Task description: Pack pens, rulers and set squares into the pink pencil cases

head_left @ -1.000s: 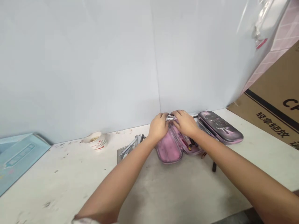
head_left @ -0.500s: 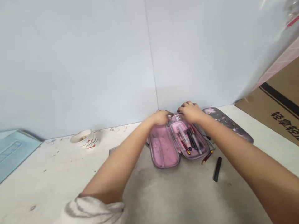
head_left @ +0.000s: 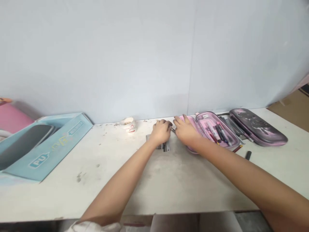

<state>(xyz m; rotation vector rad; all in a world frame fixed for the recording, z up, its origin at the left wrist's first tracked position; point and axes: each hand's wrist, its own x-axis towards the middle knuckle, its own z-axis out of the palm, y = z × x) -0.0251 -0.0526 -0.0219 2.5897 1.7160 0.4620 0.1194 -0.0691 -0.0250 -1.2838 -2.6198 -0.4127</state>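
1. The white counter carries a pale blue printed box at its left end.
2. An open pink pencil case lies right of centre, pens inside, its near end under the right hand.
3. The left hand sits over a grey metal piece.
4. Both hands' fingers curl toward each other, just apart; I can't tell whether they're clamped on anything.

I can see two hands: one left hand and one right hand. There are two pencil cases — one pink case and one dark case. There is one white cup, one blue box and one little black stick. The pens are too small to count.
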